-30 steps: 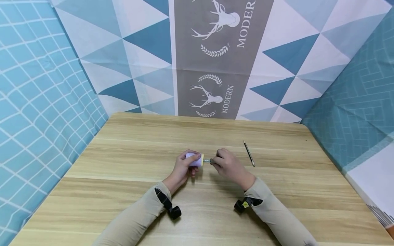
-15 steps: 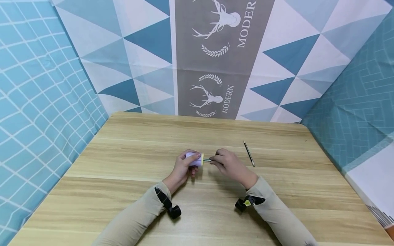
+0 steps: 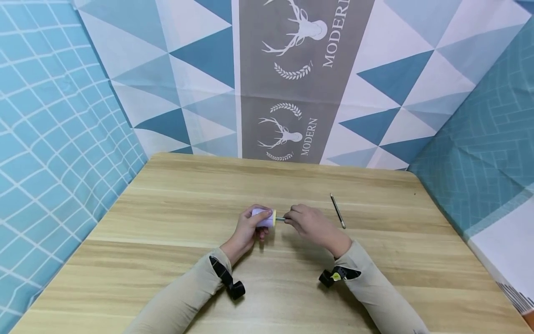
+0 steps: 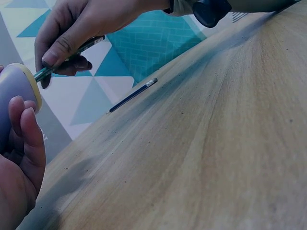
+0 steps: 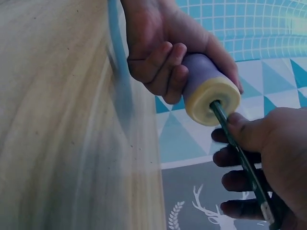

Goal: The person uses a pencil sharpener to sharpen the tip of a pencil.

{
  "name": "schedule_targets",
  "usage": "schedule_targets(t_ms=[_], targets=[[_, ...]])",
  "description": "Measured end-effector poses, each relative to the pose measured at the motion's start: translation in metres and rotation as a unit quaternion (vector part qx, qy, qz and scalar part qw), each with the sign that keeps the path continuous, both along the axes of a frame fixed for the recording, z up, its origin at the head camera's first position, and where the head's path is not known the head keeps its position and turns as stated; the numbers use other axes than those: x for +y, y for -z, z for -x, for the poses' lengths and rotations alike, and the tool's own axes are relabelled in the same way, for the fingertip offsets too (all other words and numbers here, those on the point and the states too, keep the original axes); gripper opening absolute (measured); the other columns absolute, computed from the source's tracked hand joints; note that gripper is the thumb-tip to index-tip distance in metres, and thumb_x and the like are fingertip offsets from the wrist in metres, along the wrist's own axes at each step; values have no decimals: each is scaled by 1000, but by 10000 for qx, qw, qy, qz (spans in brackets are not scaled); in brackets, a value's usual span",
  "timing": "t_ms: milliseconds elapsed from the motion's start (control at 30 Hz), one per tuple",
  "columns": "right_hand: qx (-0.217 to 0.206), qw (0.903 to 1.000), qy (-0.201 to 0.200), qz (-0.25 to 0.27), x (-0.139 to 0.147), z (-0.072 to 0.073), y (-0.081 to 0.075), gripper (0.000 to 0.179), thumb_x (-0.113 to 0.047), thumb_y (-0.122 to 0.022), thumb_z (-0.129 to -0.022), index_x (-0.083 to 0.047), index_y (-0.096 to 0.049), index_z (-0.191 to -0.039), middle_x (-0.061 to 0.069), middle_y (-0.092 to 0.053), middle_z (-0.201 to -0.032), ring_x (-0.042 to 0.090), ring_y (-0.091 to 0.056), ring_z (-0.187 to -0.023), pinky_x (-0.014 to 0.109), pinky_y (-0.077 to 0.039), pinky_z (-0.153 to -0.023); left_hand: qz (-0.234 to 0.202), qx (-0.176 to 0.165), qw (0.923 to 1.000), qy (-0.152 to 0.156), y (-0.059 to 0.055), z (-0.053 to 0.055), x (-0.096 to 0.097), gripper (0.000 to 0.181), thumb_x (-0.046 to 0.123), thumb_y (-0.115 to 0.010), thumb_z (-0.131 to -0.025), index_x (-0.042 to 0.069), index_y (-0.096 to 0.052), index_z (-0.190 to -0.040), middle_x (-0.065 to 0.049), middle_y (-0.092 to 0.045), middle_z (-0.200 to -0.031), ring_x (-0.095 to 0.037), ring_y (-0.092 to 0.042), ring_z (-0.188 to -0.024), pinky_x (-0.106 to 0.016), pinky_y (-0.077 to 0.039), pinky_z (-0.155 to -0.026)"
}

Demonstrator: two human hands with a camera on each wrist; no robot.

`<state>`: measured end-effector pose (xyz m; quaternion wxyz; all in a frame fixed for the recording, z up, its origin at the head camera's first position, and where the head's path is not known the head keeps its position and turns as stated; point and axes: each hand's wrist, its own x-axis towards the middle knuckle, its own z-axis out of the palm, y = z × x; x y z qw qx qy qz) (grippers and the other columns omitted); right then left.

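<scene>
My left hand (image 3: 245, 232) grips a lilac cylindrical pencil sharpener (image 3: 262, 218), its thumb along the top and its fingers curled round underneath. The sharpener lies on its side in the air, with its cream-yellow end (image 5: 196, 106) facing right. A dark green pencil (image 5: 247, 166) runs into the round hole in that end, so its tip is hidden. My right hand (image 3: 312, 225) pinches this pencil between thumb and fingers close to the hole. In the right wrist view the other fingers spread beneath the shaft.
A second dark pencil (image 3: 337, 211) lies on the wooden table (image 3: 187, 185) beyond my right hand. Patterned cloth walls (image 3: 200, 93) rise behind the table and at both sides. Black wrist cameras (image 3: 237, 289) hang from both sleeves.
The right hand has turned a little at the wrist while pinching the pencil. The left hand and the sharpener stay almost in place. The head view has tilted slightly.
</scene>
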<state>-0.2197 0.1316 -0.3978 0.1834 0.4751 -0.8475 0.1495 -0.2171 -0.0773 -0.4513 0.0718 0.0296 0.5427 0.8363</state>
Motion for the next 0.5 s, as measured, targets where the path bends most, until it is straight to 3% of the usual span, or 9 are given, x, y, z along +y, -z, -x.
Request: schedule_targets(t_ms=[233, 500], targets=[[521, 9968, -511, 340, 12, 7, 0, 36, -16, -84, -79, -5, -70, -110, 3, -64, -91, 16, -59, -78, 31, -54, -67, -72, 44, 9999, -93, 0, -1, 1, 9, 13, -71, -86, 8, -66, -92, -7, -60, -69, -11, -53, -42, -19, -42, -33], [990, 9854, -970, 985, 14, 16, 13, 28, -1, -85, -73, -7, -68, -94, 1, -61, -85, 11, -59, -72, 22, -53, -60, -22, 24, 9999, -142, 0, -1, 2, 5, 11, -69, -86, 11, -68, -90, -7, -59, -67, -11, -51, -40, -20, -41, -32]])
